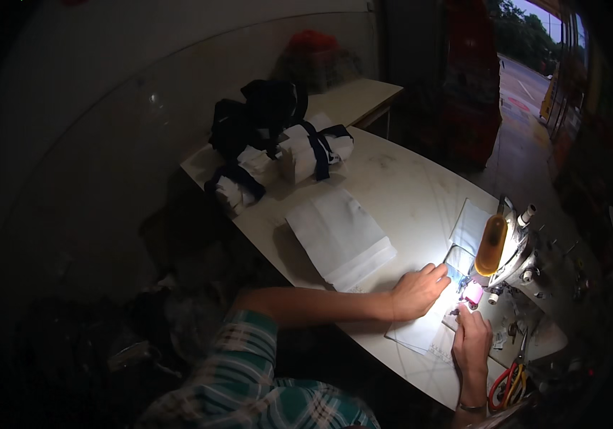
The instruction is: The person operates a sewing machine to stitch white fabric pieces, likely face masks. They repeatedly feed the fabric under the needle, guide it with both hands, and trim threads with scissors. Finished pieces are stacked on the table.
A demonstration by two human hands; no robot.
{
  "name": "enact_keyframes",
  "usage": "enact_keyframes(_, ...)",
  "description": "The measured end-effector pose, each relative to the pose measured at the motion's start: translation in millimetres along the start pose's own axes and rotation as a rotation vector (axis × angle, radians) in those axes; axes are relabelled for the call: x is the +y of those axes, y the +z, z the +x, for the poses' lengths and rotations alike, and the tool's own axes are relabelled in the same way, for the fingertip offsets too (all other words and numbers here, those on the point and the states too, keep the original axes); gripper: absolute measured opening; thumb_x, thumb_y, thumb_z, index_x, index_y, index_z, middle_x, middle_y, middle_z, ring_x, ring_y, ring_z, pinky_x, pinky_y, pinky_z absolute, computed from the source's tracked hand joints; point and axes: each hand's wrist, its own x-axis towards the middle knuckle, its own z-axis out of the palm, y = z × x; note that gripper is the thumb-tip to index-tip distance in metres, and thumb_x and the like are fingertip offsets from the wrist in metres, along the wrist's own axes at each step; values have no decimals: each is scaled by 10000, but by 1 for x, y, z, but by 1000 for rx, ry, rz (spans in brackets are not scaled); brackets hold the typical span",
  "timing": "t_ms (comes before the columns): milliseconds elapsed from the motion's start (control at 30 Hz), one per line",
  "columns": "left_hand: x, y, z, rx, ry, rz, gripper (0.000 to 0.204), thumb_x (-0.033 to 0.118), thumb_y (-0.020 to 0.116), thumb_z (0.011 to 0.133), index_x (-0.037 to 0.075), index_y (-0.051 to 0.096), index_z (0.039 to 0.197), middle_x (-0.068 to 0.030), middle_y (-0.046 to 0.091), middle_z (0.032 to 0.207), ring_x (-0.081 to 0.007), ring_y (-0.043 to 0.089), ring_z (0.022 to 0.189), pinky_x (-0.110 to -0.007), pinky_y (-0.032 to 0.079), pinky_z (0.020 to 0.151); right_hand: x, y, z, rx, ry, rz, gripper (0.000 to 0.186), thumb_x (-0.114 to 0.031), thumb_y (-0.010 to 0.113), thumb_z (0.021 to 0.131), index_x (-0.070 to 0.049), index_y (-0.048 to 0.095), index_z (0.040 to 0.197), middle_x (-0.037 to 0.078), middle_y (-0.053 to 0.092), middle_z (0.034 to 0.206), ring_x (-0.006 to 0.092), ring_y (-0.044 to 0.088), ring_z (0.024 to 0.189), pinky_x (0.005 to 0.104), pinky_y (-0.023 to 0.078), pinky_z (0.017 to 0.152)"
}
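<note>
A piece of white cloth (421, 330) is held flat on the white table (406, 193) at the lower right of the frame, under the lit needle area of a sewing machine (513, 250). The left hand (418, 292) is laid on the cloth with fingers spread, pressing rather than gripping. The right hand (472, 342) is set just below the needle, fingertips pinched on the cloth's edge.

Both hands are very close to the needle, so a fingertip could be caught if the cloth is fed too fast. The seam could also wander if the cloth slips under the flat hand.

A stack of folded white cloth (340, 239) lies at centre frame, tied bundles (299, 157) at upper centre, and red-handled scissors (506, 382) at the lower right.
</note>
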Motion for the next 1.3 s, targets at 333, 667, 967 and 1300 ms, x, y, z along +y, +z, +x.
enact_keyframes(333, -32, -3, 9, -6, -225, -340, 252, 173, 816, 860, 23, 671, 1002, -108, 621, 1001, -287, 661, 942, -389, 539, 832, 2, -1, 1, -68, -134, 8, 327, -41, 610, 934, -148, 766, 1201, 85, 573, 850, 272, 601, 801, 392, 461, 765)
enact_keyframes(667, -37, -19, 12, 20, 27, -511, 115, 62, 771, 907, -16, 768, 990, -75, 673, 1017, -197, 622, 896, -342, 509, 840, -6, -4, 1, -21, -162, -17, 320, -41, 675, 908, -133, 767, 1200, 65, 559, 833, 250, 586, 778, 366, 467, 752)
enact_keyframes(967, -33, 4, 17, 92, 48, -397, 85, 58, 781, 899, 4, 782, 964, -103, 697, 905, -235, 647, 848, -340, 513, 824, -8, -5, 5, 42, -251, -34, 285, -60, 647, 915, -112, 773, 1166, 39, 571, 826, 218, 570, 759, 345, 435, 770)
enact_keyframes(1300, -19, -7, 27, -103, -131, -576, 132, 133, 765, 915, 8, 786, 952, -159, 752, 925, -261, 710, 817, -371, 554, 794, -8, 0, 4, 0, -263, -50, 261, -98, 652, 941, -142, 779, 1165, 29, 571, 816, 205, 570, 766, 342, 429, 791)
